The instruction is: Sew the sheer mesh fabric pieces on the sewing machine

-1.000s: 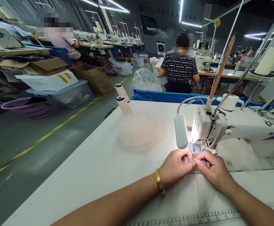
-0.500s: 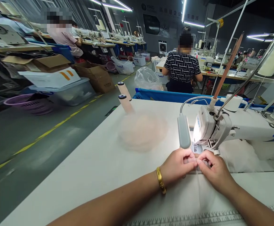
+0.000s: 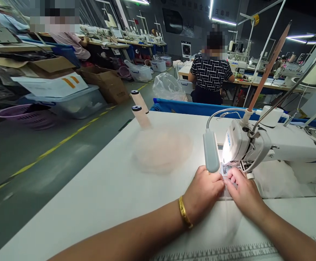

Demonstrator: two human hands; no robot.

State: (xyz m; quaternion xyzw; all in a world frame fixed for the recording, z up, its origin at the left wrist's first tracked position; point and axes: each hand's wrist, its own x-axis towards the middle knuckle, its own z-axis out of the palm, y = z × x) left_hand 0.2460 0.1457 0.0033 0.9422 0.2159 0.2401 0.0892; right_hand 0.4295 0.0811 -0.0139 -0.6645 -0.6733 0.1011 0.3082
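Dark wall [image 3: 196, 21], bright tube lights [image 3: 223, 21], yellow-lined grey floor [image 3: 38, 181]

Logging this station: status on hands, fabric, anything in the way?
Left hand curled at sheer fabric, right hand pinching it. Fabric in front of sewing machine, trailing over table. Lamp overlaps left hand in view, contact unclear.

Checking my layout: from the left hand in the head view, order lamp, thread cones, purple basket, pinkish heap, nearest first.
1. Lamp, by the left hand.
2. Pinkish heap, to its left.
3. Thread cones, behind the heap.
4. Purple basket, far left.
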